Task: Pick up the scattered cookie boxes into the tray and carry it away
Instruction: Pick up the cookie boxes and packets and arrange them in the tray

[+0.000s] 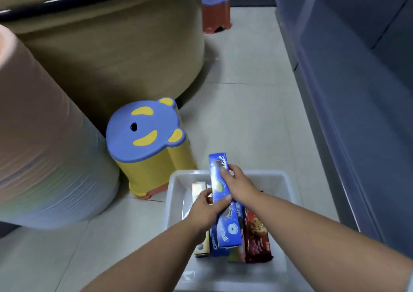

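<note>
Loading step: left hand [206,210] and right hand [240,185] clasp blue cookie box [220,186] above tray [283,181]; next, lower among packed boxes [257,235].

Boxes [225,231] in the tray [277,179], stool [145,139] just beyond its left corner
</note>
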`<state>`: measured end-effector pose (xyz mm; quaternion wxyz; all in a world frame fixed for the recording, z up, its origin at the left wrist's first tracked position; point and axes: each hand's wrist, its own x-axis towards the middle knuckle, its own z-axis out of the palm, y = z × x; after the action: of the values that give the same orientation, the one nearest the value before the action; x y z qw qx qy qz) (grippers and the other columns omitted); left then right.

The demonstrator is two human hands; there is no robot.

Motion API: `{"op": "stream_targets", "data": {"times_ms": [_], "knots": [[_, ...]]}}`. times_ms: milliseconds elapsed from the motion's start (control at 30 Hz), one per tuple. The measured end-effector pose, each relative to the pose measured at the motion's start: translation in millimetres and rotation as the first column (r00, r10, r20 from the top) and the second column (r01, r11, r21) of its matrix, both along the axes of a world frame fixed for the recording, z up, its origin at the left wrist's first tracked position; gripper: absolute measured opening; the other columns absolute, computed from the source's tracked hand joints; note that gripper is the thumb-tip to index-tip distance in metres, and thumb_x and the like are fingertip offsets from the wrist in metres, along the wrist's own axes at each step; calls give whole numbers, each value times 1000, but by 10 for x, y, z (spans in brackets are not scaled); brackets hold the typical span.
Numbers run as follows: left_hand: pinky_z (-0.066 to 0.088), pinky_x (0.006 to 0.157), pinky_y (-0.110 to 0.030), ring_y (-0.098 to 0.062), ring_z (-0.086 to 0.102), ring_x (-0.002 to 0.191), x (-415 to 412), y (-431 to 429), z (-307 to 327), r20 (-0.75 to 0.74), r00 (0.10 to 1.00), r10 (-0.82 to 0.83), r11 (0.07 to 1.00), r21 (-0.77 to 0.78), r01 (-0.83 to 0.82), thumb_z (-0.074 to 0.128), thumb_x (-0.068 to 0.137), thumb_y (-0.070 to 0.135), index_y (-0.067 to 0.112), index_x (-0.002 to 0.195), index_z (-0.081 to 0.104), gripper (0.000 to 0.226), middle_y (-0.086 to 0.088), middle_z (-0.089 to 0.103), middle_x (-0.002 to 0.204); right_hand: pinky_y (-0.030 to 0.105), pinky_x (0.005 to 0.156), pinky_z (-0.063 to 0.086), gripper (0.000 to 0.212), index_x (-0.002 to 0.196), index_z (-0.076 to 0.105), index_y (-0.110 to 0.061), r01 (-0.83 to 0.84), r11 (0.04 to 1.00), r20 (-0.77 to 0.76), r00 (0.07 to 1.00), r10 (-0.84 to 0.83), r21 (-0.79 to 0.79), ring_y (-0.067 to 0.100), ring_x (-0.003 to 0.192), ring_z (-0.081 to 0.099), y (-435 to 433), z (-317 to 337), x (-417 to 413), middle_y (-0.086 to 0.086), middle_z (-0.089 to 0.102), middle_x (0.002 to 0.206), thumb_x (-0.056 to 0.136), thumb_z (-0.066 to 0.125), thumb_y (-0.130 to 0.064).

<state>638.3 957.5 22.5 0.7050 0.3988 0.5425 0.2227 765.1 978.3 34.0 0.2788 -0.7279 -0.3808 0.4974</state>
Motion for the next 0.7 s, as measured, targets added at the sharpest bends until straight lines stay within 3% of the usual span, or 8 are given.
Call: {"op": "stream_targets", "data": {"times_ms": [133,233,300,367,467,533,633,700], "knots": [[56,58,-22,-10,72,66,158,-222,-346,39,999,-8,999,-53,10,71,81,12,15,107,57,30,-2,71,87,37,97,46,52,129,45,-19,64,997,7,998,-64,-36,22,105,63,-289,-337,178,4,66,114,89,46,-52],[53,53,-16,-2,70,58,235,-357,-534,-5,1000,-1,997,-79,1,71,81,9,22,103,54,30,0,66,88,31,85,49,36,117,49,-18,99,994,-38,994,-101,-42,17,95,63,-443,-540,248,-4,64,96,92,48,-43],[55,62,-17,-6,70,68,250,-370,-657,-62,998,-12,998,-62,8,71,81,9,14,119,52,43,0,67,92,27,80,45,28,115,48,-23,105,993,-22,994,-106,-48,17,95,62,-478,-651,265,-9,62,94,93,47,-41],[57,75,-22,-12,71,83,275,-349,-730,-110,993,-51,998,-42,46,68,84,11,11,128,48,49,0,70,100,31,86,47,23,111,49,-29,115,992,6,993,-114,-57,16,93,64,-454,-802,274,-12,63,92,93,46,-42],[56,79,-22,-12,70,89,313,-289,-785,-152,983,-107,994,-17,106,61,88,12,23,118,55,32,3,71,102,39,92,50,14,102,50,-33,148,986,-14,989,-149,-72,19,92,67,-391,-1023,283,-8,68,93,92,47,-43],[56,88,-32,-15,69,95,356,-236,-923,-202,971,-130,990,30,139,62,85,18,29,109,58,27,0,71,107,41,92,50,6,94,50,-35,173,982,-33,984,-176,-80,22,91,68,-359,-1148,314,-5,69,93,93,47,-41],[51,95,-42,-17,65,103,402,-192,-1188,-336,926,-171,971,101,216,63,70,42,30,102,60,34,-1,68,113,43,91,51,11,87,51,-34,188,977,-31,981,-192,-103,24,90,68,-301,-1288,372,0,71,94,94,45,-40],[48,97,-40,-18,61,107,470,-188,-1206,-449,871,-199,943,155,295,59,76,43,29,108,61,35,0,68,114,45,91,51,12,92,52,-32,186,974,-25,981,-191,-126,25,90,68,-278,-1402,418,2,71,96,93,45,-42]]}}
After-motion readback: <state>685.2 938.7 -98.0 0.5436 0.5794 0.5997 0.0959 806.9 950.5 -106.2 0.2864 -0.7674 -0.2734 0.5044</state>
